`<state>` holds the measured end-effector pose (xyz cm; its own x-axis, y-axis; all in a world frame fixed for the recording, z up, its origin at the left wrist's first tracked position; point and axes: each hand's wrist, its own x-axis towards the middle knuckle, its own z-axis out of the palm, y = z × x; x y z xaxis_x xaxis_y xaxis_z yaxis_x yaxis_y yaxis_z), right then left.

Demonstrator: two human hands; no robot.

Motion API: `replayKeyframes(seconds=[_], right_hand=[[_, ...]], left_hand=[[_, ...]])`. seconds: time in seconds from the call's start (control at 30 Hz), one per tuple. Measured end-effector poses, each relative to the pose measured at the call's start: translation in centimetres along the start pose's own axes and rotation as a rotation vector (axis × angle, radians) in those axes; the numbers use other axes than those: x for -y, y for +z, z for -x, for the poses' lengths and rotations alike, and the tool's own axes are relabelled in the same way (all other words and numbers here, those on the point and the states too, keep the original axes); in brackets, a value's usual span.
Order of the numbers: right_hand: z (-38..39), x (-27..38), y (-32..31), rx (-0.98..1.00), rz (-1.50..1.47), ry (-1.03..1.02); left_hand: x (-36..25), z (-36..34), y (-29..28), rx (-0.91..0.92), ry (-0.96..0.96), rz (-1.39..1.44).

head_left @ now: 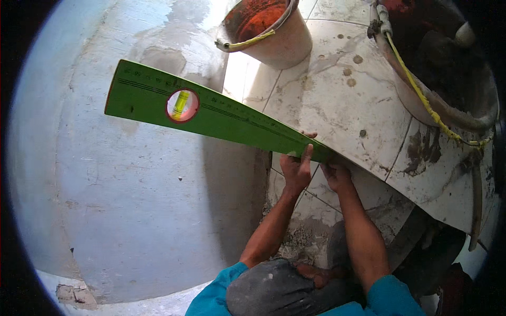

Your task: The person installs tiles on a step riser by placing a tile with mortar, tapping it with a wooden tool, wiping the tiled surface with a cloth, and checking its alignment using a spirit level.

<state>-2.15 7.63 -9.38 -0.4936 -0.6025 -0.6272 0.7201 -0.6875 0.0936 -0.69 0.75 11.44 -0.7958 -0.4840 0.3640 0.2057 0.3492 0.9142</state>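
Observation:
A long green spirit level (237,120), with a round red-rimmed window around a yellow vial, is held up at a slant, its wide end toward the upper left. My left hand (298,167) grips it near the narrow-looking end, thumb on the green face and fingertips showing over the top edge. Just to the right, my right hand (336,175) is closed at that same end, its fingers curled and partly hidden by the level and the tile edge beside it.
A bucket (287,45) with an orange inside stands on marbled white tiles (337,100) at the top. A larger mortar-smeared tub (416,97) with a yellow-wrapped handle sits at the upper right. A pale blue-grey wall (137,210) fills the left. Rubble (303,239) lies near my legs.

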Motion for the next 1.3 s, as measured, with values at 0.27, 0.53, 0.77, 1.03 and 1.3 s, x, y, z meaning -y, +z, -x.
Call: replayKeyframes(seconds=[0.27,0.53,0.77,1.03,1.3], right_hand=[[0.8,0.3,0.8,-0.007,-0.013,-0.005],[0.7,0.1,0.2,-0.041,-0.01,0.012],[0.3,0.1,0.0,-0.053,0.072,-0.033],[0.7,0.2,0.4,-0.085,-0.029,0.043],[0.6,0.0,0.3,-0.05,0.022,0.02]], left_hand=[[0.4,0.0,-0.5,0.086,0.114,-0.148],[0.6,0.2,-0.6,0.074,0.081,-0.131],[1.1,0.2,-0.9,0.103,0.071,-0.096],[1.0,0.2,-0.8,0.079,0.059,-0.046],[0.8,-0.1,-0.7,0.062,0.092,-0.066]])
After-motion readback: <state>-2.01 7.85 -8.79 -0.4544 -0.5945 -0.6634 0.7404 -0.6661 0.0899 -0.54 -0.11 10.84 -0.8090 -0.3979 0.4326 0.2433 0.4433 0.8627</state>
